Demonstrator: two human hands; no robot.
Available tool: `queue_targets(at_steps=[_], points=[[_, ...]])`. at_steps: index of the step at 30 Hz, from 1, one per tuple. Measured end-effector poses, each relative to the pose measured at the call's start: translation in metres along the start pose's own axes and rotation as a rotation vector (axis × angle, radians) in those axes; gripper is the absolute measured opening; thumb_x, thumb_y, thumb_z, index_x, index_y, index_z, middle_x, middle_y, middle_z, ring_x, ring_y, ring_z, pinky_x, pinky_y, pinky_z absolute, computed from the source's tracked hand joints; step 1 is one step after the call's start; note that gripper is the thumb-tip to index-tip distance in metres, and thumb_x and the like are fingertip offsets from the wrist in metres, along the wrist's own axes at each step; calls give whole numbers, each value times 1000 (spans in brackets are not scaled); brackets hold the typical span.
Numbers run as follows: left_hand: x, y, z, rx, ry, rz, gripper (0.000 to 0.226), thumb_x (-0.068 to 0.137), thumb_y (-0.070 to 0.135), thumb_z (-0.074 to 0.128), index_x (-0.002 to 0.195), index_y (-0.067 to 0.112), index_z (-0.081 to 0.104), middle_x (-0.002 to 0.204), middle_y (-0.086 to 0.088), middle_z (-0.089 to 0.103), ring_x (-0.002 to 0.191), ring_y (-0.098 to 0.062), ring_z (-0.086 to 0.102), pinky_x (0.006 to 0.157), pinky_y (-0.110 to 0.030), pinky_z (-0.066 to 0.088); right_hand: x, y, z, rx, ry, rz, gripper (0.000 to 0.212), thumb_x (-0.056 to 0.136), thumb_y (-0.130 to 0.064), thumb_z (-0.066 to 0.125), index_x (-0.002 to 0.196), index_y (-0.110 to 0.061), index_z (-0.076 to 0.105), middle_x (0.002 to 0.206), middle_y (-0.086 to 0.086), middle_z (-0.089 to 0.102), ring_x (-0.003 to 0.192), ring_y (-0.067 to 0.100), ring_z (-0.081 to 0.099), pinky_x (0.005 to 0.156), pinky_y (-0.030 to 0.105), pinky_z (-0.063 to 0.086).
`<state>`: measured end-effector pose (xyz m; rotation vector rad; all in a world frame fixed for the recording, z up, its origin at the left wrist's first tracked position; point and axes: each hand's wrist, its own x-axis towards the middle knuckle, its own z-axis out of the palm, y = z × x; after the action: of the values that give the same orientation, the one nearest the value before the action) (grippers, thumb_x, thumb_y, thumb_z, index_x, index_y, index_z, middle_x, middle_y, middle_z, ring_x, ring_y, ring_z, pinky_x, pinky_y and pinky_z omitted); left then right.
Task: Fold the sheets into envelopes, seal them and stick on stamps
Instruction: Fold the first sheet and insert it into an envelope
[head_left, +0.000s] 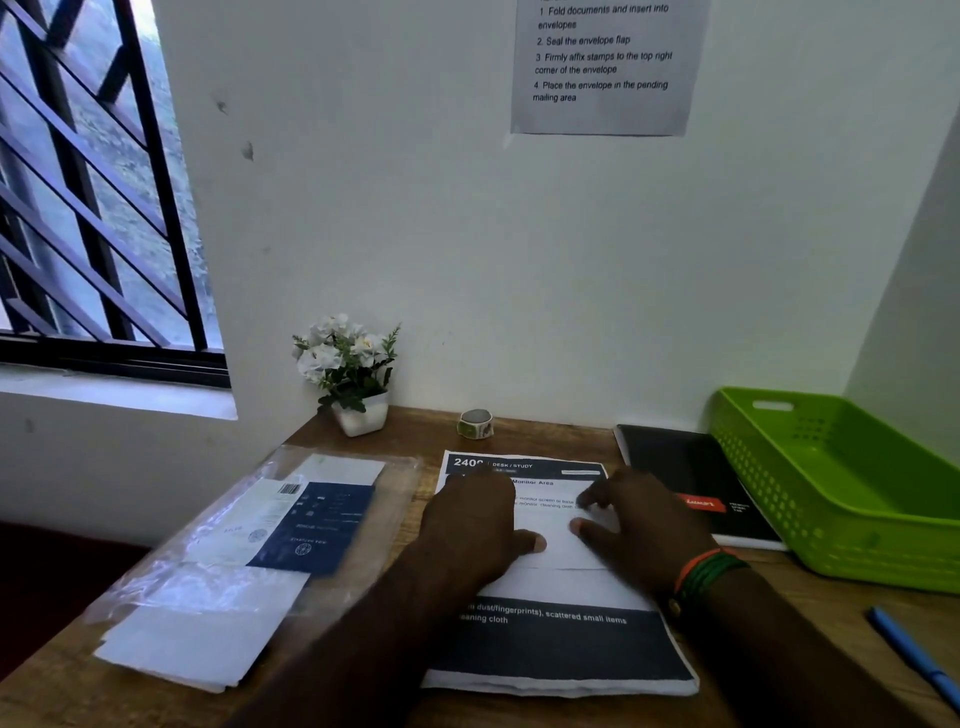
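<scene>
My left hand (470, 525) and right hand (636, 519) lie flat, fingers relaxed, gripping nothing, on the folded sheet (558, 558). Its crease runs 9-to-3; I'd fold next toward 12.

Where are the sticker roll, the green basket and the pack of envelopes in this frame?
sticker roll (475, 423): head view, on the roll's printed outer side.
green basket (769, 470): head view, on its perforated left wall.
pack of envelopes (311, 525): head view, on the dark blue label under the clear wrap.
</scene>
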<state>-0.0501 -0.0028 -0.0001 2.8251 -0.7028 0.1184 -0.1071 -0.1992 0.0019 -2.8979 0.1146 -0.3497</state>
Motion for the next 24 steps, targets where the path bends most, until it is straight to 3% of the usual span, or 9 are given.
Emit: queue_targets(at_steps=[6,10,14,17,20,24], points=[[-3,1,-3,-14,1,9,65,85,65,70,130,19,58,137,-6,55,125,-24,52,104,-39,46,3,2,2,90,32,-30,16,85,-50,67,95,-38,64,96,-14,56,95,9,55,88,34,49],[-3,3,-3,-38,2,2,65,84,62,72,131,20,58,137,-5,56,124,-23,52,104,-39,46,0,1,4,107,42,-48,17,85,-46,69,94,-39,57,104,-14,55,98,8,52,91,33,47],[-4,0,-4,-68,8,-4,63,83,62,72,130,23,58,137,-1,55,127,-21,51,107,-40,45,1,-3,-1,174,60,-39,17,87,-38,69,90,-36,53,97,-15,59,94,9,54,92,35,44],[-5,4,-7,-142,75,0,54,88,58,70,130,27,60,138,2,56,127,-19,52,108,-43,45,1,-4,-8,297,85,-90,14,87,-27,72,88,-28,59,90,-12,64,88,8,59,82,29,47],[-4,15,-14,-134,250,78,37,94,54,62,125,34,68,131,8,62,124,-16,55,105,-46,44,1,-7,-15,410,133,-152,12,85,-21,75,84,-25,63,85,-10,67,82,1,60,70,17,42],[-1,19,-15,-331,301,178,18,97,42,63,105,32,75,110,12,71,106,-9,61,91,-34,48,1,-11,-18,494,186,-210,11,84,-22,76,81,-23,66,83,-9,70,82,5,64,74,23,49]])
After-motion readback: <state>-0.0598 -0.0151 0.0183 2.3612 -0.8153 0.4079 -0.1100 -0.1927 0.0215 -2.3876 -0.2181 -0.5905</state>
